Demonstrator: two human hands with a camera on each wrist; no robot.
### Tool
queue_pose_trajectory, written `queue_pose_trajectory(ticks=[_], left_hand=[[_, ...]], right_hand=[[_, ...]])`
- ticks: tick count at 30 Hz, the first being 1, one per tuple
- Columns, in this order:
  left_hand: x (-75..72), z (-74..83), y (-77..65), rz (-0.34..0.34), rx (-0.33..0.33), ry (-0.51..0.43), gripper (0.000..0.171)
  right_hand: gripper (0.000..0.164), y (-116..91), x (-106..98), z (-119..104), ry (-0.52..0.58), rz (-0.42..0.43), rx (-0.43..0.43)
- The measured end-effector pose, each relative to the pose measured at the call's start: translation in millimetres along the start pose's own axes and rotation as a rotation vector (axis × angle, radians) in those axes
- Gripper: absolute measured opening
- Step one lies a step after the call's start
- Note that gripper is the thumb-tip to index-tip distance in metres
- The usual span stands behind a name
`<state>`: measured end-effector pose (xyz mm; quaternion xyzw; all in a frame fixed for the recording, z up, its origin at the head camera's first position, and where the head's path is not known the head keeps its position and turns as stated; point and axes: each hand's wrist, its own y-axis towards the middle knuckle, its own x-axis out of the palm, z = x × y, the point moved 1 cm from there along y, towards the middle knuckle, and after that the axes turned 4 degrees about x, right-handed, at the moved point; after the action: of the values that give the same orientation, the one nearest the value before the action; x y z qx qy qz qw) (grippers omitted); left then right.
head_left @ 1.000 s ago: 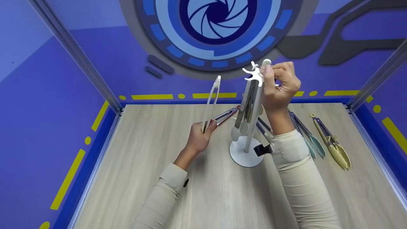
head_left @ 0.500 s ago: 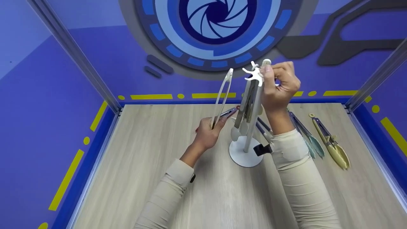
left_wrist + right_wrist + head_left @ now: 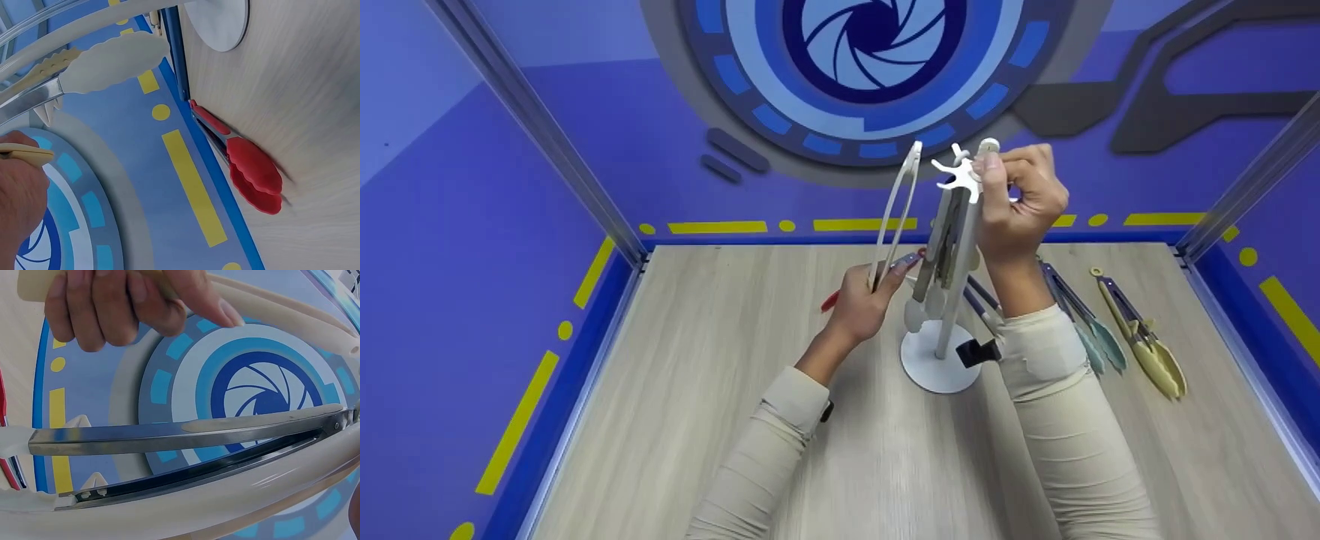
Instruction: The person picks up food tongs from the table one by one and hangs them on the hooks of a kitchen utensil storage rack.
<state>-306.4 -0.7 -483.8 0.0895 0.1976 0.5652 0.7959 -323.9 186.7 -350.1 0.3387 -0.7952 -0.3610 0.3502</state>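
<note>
My left hand (image 3: 862, 304) grips a pair of cream tongs (image 3: 896, 214) near their lower part, hinge end up, just left of a white utensil stand (image 3: 960, 178). In the right wrist view the left hand's fingers (image 3: 101, 309) curl round the tongs (image 3: 281, 312). My right hand (image 3: 1024, 199) pinches the hooked top of the stand between thumb and fingers. On the hooks hang steel tongs with pale heads (image 3: 949, 240); one pale head (image 3: 115, 62) shows large in the left wrist view. The stand's round base (image 3: 930, 371) rests on the table.
Behind the left hand lie red tongs (image 3: 253, 169). Dark-handled tongs (image 3: 982, 300) lie behind the stand. To the right are teal tongs (image 3: 1102, 345) and yellow-green tongs (image 3: 1159, 364) on the wooden table (image 3: 660, 420). Blue walls (image 3: 585, 135) enclose the back and sides.
My left hand has carried the cream tongs right and upward, closer to the stand's hooks. The red tongs' tip has come into view behind it. My right hand has kept its hold.
</note>
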Motion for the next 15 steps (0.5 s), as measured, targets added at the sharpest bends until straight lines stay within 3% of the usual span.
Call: queue_pose_trajectory(ticks=[15], left_hand=[[2.5, 4.5, 4.8, -0.025, -0.004, 0.020, 0.049]], right_hand=[[0.028, -0.3, -0.2, -0.1, 0.015, -0.009, 0.001]])
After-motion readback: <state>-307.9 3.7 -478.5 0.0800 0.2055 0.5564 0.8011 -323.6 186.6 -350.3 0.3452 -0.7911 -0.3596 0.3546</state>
